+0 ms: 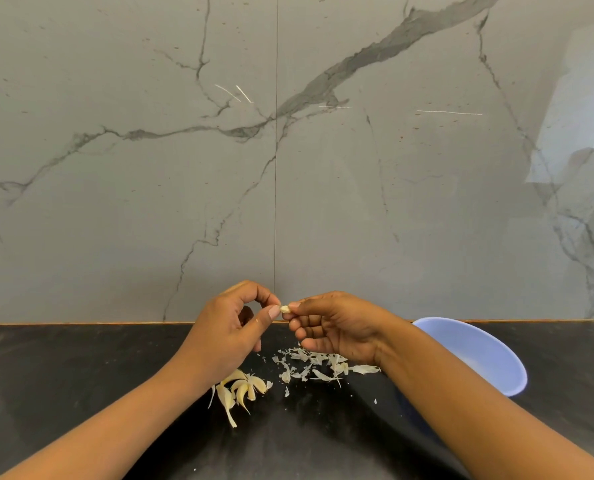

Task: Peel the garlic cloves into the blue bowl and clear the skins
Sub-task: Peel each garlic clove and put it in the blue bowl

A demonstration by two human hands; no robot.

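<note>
The wall (115, 202) before me is grey, marbled with darker grey veins that branch and cross, one broad vein slanting up to the right. A thin orange strip (81, 323) runs where it meets my desk (81, 358), which is black with faint grey mottling. The bowl (479, 355) is pale blue. The skins (309, 365) are off-white, the cloves (243, 388) cream to pale yellow. The clove (285, 309) pinched between my left grip (226, 327) and right grip (337, 327) is pale cream.

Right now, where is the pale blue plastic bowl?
In the head view, the pale blue plastic bowl sits on the black countertop at the right, partly hidden by the right forearm, right of the scattered garlic skins.
</note>
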